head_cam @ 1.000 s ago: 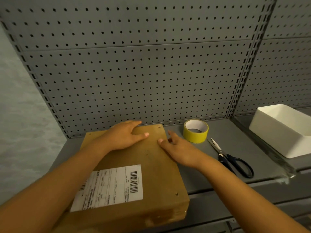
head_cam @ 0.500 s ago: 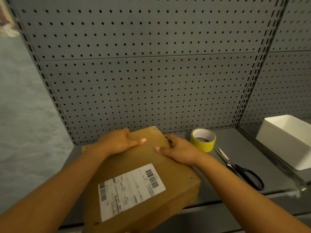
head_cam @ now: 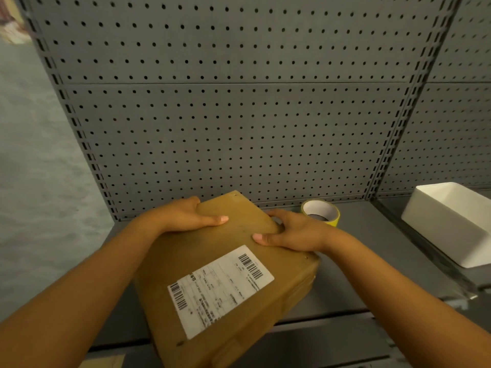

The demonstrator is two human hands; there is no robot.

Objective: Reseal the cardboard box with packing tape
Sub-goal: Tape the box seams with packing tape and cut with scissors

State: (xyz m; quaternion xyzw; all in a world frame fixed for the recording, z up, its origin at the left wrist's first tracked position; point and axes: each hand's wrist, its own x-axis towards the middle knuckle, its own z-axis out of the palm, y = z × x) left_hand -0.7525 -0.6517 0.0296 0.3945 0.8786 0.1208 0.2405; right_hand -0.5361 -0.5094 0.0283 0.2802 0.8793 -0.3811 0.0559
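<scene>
on the grey shelf [head_cam: 372,248] our left hand [head_cam: 183,215] and right hand [head_cam: 295,232] grip the cardboard box [head_cam: 225,274] by its far edges, fingers curled over. stiff and probably light; the tape roll [head_cam: 322,212] sits just beyond.

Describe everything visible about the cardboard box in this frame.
The cardboard box is brown, flat and rectangular, turned at an angle on the grey shelf, its near end overhanging the shelf's front edge. A white shipping label with barcodes is stuck on its top face. The left hand grips its far-left edge; the right hand grips the far-right edge. No tape strip is visible on it.
</scene>
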